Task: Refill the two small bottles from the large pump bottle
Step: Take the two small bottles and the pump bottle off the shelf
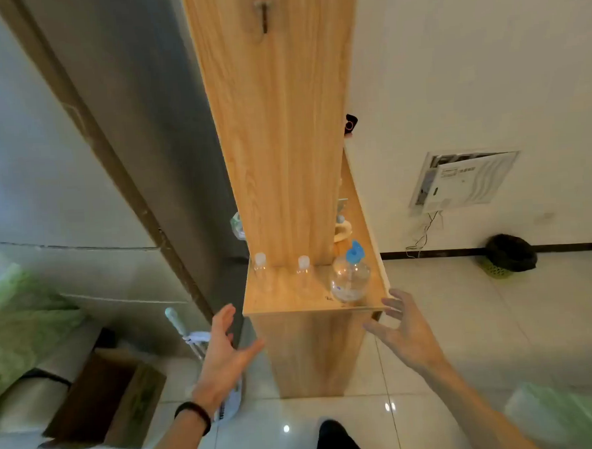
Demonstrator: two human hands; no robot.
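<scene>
Pump bottle (350,278) on shelf (284,295) — hands (222,346) (405,328) spread, empty

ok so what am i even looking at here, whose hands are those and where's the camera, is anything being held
There is no machine here: it is one picture from a wide-angle camera worn on a person's head, looking forward and down. The left hand and right hand are that person's own, both open and holding nothing, near the front edge of a wooden shelf. On it stand the left small bottle, the right small bottle and, further right, the large pump bottle with a blue top.
</scene>
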